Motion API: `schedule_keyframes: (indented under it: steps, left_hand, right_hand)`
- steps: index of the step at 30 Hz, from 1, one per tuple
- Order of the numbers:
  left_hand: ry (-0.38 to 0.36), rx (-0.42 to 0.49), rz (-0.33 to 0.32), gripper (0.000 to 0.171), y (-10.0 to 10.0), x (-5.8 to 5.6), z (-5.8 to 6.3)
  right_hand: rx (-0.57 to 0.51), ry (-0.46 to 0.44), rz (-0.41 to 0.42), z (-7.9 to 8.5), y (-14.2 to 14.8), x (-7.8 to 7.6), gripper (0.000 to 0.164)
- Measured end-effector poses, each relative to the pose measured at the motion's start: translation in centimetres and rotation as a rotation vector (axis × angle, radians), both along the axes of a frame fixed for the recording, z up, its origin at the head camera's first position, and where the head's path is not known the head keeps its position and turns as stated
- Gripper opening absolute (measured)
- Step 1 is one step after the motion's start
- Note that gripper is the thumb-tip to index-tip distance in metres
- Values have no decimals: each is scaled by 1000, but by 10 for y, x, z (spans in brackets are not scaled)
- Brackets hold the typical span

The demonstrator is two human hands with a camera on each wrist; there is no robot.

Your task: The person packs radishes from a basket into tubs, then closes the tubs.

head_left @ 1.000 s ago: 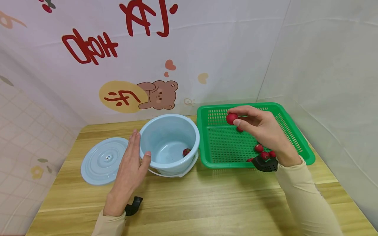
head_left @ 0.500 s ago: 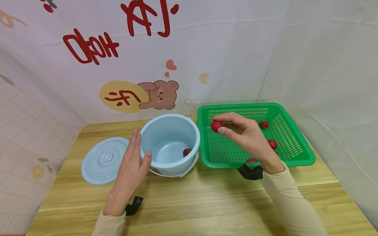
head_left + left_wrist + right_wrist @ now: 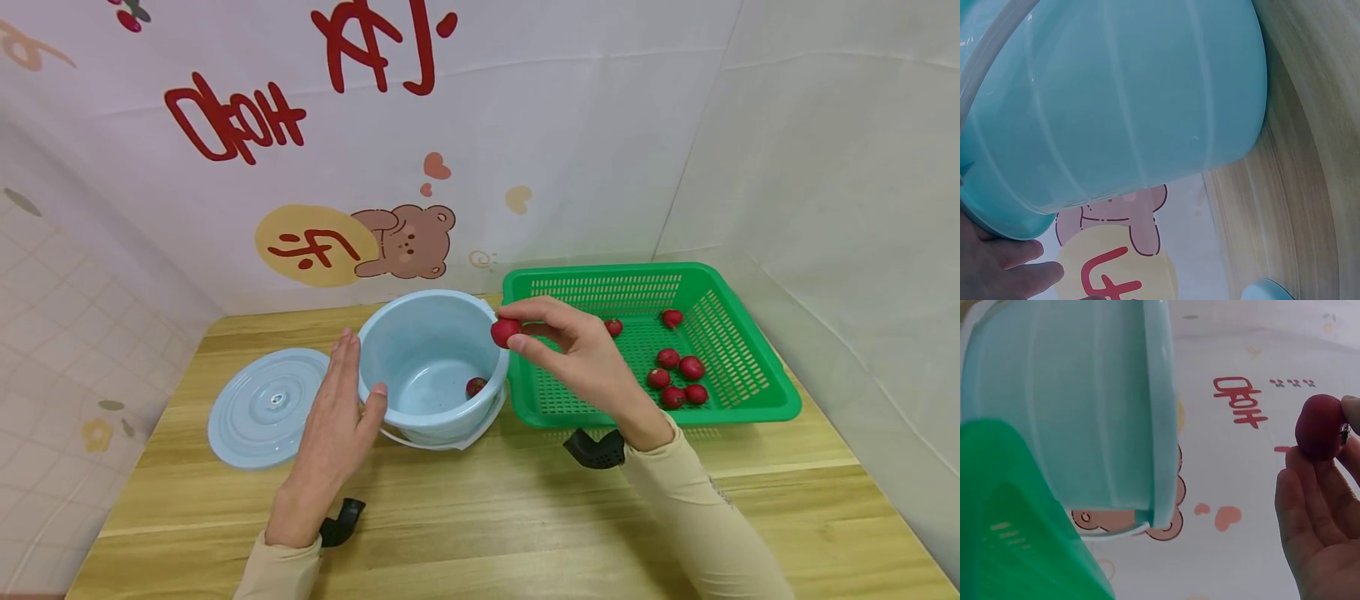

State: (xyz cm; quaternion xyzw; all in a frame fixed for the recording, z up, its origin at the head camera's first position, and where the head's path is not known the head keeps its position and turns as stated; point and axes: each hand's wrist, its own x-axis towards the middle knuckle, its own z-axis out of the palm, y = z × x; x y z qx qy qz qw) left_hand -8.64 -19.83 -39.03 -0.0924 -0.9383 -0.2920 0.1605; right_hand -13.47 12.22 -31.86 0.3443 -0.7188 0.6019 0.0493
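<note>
My right hand (image 3: 581, 354) pinches a red radish (image 3: 506, 332) between thumb and fingers, over the right rim of a light blue bucket (image 3: 405, 346). In the right wrist view the radish (image 3: 1319, 428) is held apart from the bucket wall (image 3: 1085, 394), its stem end toward the thumb. Inside the bucket another radish (image 3: 476, 387) lies on the bottom at the right. My left hand (image 3: 330, 433) has its fingers straight along the bucket's left side, thumb at the rim; the left wrist view shows its fingers (image 3: 1029, 281) right by the rim.
A green plastic basket (image 3: 660, 416) stands right beside the bucket, with several radishes (image 3: 692, 367) inside, mostly toward its right. The blue lid (image 3: 255, 417) lies flat on the wooden table (image 3: 480, 517) left of the bucket. A printed wall cloth (image 3: 585, 125) hangs behind.
My right hand has carried the radish leftward from over the green basket to the bucket's right rim, uncovering the radishes in the basket. The left hand stays at the bucket.
</note>
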Motion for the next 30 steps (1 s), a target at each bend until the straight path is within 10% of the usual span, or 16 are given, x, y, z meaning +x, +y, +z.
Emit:
schedule_keyframes:
  steps: [30]
  left_hand:
    - [-11, -9, 0, 71, 2, 3, 2]
  right_hand:
    - [297, 334, 16, -31, -53, -8, 29]
